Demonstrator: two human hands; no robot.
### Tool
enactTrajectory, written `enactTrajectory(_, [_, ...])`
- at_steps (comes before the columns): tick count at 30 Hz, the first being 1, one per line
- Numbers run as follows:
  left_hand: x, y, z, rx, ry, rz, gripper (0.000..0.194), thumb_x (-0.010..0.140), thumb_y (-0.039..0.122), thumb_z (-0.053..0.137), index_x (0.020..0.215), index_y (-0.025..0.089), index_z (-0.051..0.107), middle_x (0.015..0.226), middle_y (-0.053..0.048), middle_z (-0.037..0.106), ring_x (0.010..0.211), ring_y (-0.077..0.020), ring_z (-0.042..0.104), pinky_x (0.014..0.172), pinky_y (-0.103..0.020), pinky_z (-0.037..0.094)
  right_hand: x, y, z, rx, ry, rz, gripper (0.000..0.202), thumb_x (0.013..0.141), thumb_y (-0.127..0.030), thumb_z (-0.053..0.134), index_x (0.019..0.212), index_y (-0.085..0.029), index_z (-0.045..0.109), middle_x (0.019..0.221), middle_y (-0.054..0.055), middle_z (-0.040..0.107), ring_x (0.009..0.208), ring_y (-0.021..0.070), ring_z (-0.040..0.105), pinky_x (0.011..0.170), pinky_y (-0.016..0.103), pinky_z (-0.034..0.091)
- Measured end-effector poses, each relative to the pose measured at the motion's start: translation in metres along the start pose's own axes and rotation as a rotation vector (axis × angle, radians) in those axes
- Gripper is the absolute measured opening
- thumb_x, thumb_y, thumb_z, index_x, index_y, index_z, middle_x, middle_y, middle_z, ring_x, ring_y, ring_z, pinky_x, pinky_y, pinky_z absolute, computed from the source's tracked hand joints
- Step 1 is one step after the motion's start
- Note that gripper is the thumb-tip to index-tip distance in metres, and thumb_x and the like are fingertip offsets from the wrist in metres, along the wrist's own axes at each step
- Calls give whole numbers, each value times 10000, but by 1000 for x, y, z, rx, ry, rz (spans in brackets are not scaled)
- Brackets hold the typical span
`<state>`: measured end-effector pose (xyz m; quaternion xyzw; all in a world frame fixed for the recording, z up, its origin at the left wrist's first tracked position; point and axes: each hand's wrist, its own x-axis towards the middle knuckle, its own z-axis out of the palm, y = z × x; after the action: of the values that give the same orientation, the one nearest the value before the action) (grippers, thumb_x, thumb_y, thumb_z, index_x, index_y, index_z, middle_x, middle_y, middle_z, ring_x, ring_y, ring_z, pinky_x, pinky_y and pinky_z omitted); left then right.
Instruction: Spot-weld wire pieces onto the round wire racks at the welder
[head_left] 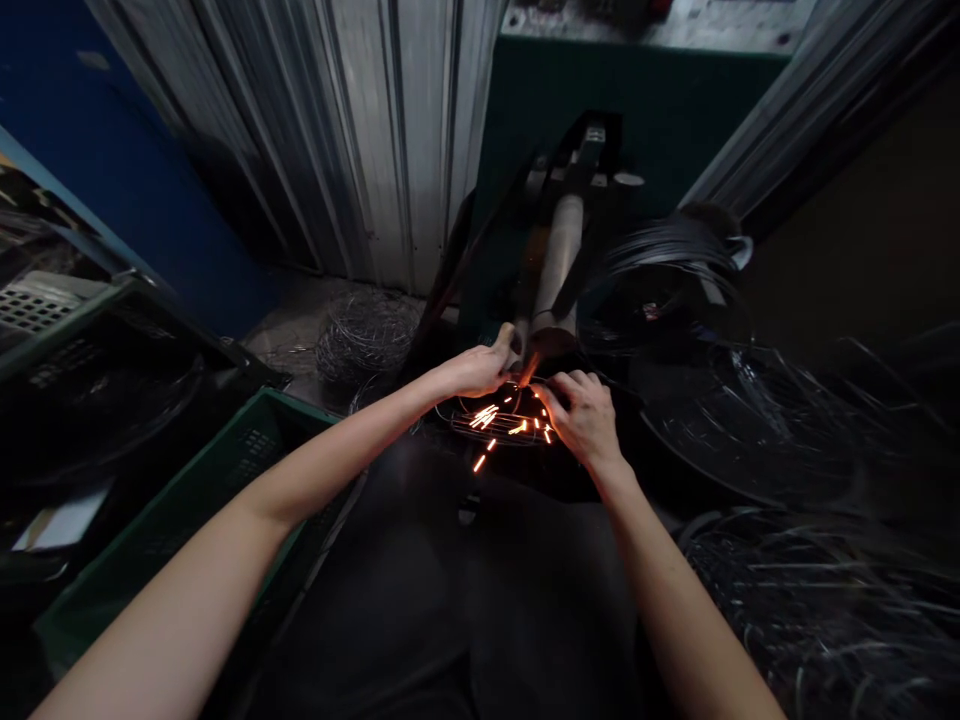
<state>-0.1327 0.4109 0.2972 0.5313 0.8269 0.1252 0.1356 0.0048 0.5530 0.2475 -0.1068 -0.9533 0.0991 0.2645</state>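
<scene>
Bright orange sparks fly from beneath the thick metal arm (561, 255) of a spot welder, between my two hands. My left hand (480, 372) is closed at the left of the glowing tip, with a tan cover on one finger. My right hand (583, 415) pinches from the right, its thumb and fingers close to the glow. Between them lies a round wire frame (499, 428) of thin metal rods, partly hidden by the hands and sparks. Both hands hold its edge, though the exact grip points are dark.
A green plastic crate (172, 530) stands at my left. Tangled wire (367, 335) lies on the floor by the corrugated wall. Coiled wire (667, 245) hangs right of the green machine body (637, 90). Piled wire pieces (832, 610) fill the lower right.
</scene>
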Motion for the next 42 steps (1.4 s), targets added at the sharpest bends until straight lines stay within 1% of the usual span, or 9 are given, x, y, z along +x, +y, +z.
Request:
enactTrajectory(5, [3, 0, -5, -57, -35, -71, 772, 865, 259, 441, 1441, 34, -22, 1042, -169, 662, 916, -204, 646, 758, -256, 464, -12, 38, -9, 210, 108, 168, 237, 906, -369, 439, 900, -207, 612, 889, 68, 616, 850, 211, 557, 782, 343, 426])
enactTrajectory(10, [3, -6, -3, -86, -14, -58, 770, 861, 272, 460, 1432, 28, 5, 1113, -184, 629, 997, -207, 629, 780, -243, 455, -32, 70, -8, 215, -108, 162, 208, 878, -303, 454, 869, -196, 632, 876, 77, 621, 808, 204, 592, 754, 325, 458])
enactTrajectory(14, [-13, -21, -3, -103, 34, -65, 589, 870, 264, 458, 1376, 51, 244, 1052, -155, 644, 924, -197, 626, 781, -265, 458, -35, 53, -6, 208, -108, 85, 199, 891, -275, 450, 876, -201, 635, 845, 61, 621, 762, 180, 589, 698, 280, 442])
enactTrajectory(17, [-31, -23, 0, -19, 269, -44, 364, 875, 277, 489, 1201, 117, 476, 1080, -119, 625, 985, -211, 561, 879, -326, 435, -36, 30, -7, 31, -90, -7, 244, 913, -218, 403, 938, -200, 645, 790, 59, 603, 737, 175, 558, 617, 262, 386])
enactTrajectory(19, [-36, -14, 5, 87, 350, -6, 377, 839, 332, 566, 1158, 134, 523, 1094, -108, 612, 1015, -239, 519, 903, -365, 423, -36, 15, -7, -94, -79, -34, 280, 895, -138, 386, 979, -188, 649, 767, 59, 590, 720, 172, 536, 577, 265, 345])
enactTrajectory(25, [-16, 5, 17, 171, 184, 91, 288, 818, 233, 586, 1080, 114, 593, 989, -106, 649, 954, -229, 575, 810, -298, 447, -30, -9, -8, -145, -84, -66, 313, 877, -86, 380, 1017, -178, 645, 783, 65, 597, 723, 173, 513, 573, 273, 322])
enactTrajectory(28, [-10, 0, 15, 34, 157, 80, 250, 795, 259, 622, 1018, 147, 624, 946, -77, 677, 902, -209, 624, 719, -245, 449, -24, -13, -9, -9, -84, -8, 226, 915, -252, 440, 953, -189, 654, 816, 64, 600, 740, 172, 530, 588, 265, 345])
enactTrajectory(33, [-16, -2, 15, -44, 165, 65, 213, 782, 263, 627, 967, 158, 641, 881, -56, 691, 840, -195, 644, 665, -227, 438, -16, -16, -8, 23, -80, 105, 356, 854, -518, 515, 743, -199, 631, 719, 47, 554, 680, 178, 504, 568, 276, 336])
enactTrajectory(42, [-10, -6, 10, -107, 157, 29, 238, 742, 270, 675, 947, 153, 648, 878, -61, 698, 847, -200, 645, 666, -224, 430, -2, -7, -4, 120, -106, 119, 332, 886, -468, 456, 799, -208, 643, 773, 50, 601, 729, 188, 541, 641, 294, 383])
